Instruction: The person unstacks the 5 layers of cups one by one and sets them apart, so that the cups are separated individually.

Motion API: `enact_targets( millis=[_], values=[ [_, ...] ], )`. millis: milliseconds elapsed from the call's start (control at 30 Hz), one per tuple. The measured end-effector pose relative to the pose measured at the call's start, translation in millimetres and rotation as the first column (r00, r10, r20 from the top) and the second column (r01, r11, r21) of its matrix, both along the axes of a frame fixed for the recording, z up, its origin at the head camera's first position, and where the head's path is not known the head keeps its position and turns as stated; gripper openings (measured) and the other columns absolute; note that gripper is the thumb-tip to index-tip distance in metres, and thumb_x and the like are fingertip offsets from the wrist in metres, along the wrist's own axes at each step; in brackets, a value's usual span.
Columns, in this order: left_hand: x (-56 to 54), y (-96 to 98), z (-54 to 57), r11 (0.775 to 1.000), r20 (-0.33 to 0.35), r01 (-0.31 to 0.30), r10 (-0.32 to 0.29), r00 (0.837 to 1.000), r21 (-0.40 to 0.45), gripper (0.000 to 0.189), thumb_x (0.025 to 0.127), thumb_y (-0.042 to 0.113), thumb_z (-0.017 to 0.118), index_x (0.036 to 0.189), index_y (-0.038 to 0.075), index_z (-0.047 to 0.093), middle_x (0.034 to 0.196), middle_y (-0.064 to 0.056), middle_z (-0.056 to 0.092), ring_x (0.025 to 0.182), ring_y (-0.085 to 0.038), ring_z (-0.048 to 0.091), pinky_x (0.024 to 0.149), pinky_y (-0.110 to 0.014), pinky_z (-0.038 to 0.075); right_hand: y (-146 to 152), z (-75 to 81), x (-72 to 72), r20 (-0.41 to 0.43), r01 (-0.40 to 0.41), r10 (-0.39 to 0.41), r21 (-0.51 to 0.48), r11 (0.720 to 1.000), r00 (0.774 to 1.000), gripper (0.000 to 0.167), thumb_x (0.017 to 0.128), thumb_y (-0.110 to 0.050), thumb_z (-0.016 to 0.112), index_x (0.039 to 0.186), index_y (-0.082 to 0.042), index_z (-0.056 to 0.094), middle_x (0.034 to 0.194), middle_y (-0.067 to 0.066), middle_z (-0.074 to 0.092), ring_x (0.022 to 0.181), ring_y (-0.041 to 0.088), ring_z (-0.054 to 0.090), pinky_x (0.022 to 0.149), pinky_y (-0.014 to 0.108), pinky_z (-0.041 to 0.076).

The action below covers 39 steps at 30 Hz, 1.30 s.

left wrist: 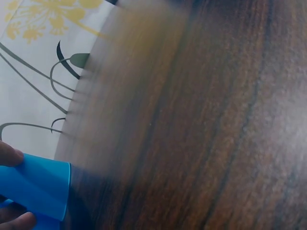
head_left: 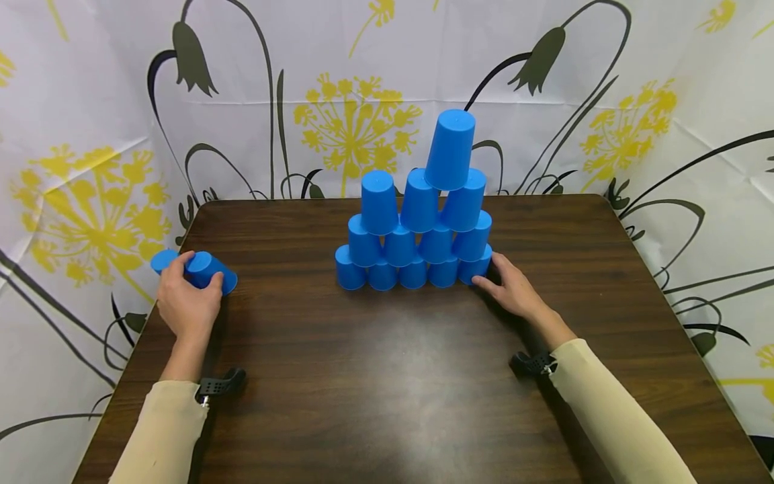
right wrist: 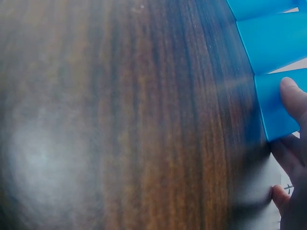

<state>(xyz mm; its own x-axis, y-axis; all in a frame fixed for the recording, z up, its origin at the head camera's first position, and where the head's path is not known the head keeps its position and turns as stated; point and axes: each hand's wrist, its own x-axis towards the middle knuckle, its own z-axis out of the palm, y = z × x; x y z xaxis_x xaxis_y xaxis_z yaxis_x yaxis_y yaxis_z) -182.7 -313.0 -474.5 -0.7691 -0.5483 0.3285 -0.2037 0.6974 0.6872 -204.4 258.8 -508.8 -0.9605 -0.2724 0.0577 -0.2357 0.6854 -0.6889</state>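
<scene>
Upside-down blue plastic cups form a stepped pyramid (head_left: 413,274) toward the back of the table. A lone top cup (head_left: 451,151) spans the middle and right cups of the row below. My right hand (head_left: 514,286) holds the bottom row's right-end cup (head_left: 474,267), thumb in front and fingers behind; the right wrist view shows the thumb flat on that cup (right wrist: 276,105). At the table's left edge my left hand (head_left: 189,299) grips a blue cup (head_left: 210,270) between thumb and fingers. A second blue cup (head_left: 163,259) shows just left of its fingers, partly hidden.
The dark wooden table (head_left: 363,383) reaches back to a white cloth backdrop (head_left: 242,134) with yellow and grey-green flower prints. A black wrist strap (head_left: 222,383) is on the left wrist, and a similar strap (head_left: 531,363) on the right.
</scene>
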Motion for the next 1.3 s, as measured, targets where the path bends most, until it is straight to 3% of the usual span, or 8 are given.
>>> enact_targets(
  millis=[567,733,967,1133,1300],
  values=[
    [3.2,-3.3,-1.0,1.0,-0.014,0.011,-0.011,1.0,-0.024,0.06,0.086,0.029,0.076,0.14,0.015,0.054,0.14,-0.014,0.053,0.13,-0.036,0.047,0.107,-0.06,0.032,-1,-1.1,-1.6,-0.011,-0.006,0.006,-0.001,1.0,1.0,0.071,0.096,-0.039,0.062,0.151,-0.007,0.032,0.149,0.02,0.04,0.137,0.04,0.037,0.109,0.061,0.03],
    [5.2,-4.8,0.9,0.999,-0.012,0.011,-0.012,1.0,-0.033,0.061,0.085,0.03,0.076,0.141,0.016,0.053,0.136,-0.015,0.055,0.123,-0.037,0.052,0.101,-0.061,0.038,-1,-0.8,-1.8,-0.011,-0.007,0.007,-0.002,1.0,1.0,0.071,0.096,-0.039,0.062,0.151,-0.007,0.032,0.149,0.02,0.04,0.137,0.04,0.037,0.109,0.061,0.03],
    [11.7,3.2,17.0,0.992,-0.114,0.001,-0.015,0.993,-0.123,0.056,0.084,0.027,0.077,0.136,0.016,0.058,0.126,-0.017,0.058,0.113,-0.036,0.056,0.091,-0.059,0.044,-1,-1.0,-1.4,-0.013,-0.015,0.015,-0.001,1.0,1.0,0.07,0.096,-0.039,0.061,0.151,-0.007,0.032,0.148,0.02,0.041,0.136,0.04,0.038,0.109,0.061,0.03],
    [11.4,25.6,46.6,0.978,-0.257,0.056,-0.108,0.96,-0.203,0.05,0.084,0.026,0.076,0.131,0.015,0.062,0.123,-0.016,0.06,0.115,-0.034,0.056,0.086,-0.057,0.046,0,-0.5,-0.8,-0.016,-0.009,0.009,0.002,1.0,1.0,0.07,0.097,-0.038,0.061,0.151,-0.007,0.031,0.149,0.02,0.04,0.137,0.04,0.038,0.109,0.061,0.031],
    [8.6,62.1,79.0,0.959,-0.378,0.17,-0.248,0.892,-0.227,0.044,0.085,0.019,0.075,0.127,0.014,0.065,0.126,-0.01,0.061,0.113,-0.03,0.057,0.077,-0.048,0.048,0,-1.0,-0.1,-0.019,-0.005,0.006,0.004,1.0,1.0,0.07,0.097,-0.038,0.062,0.151,-0.007,0.031,0.148,0.02,0.041,0.136,0.04,0.038,0.108,0.061,0.031]
  ],
)
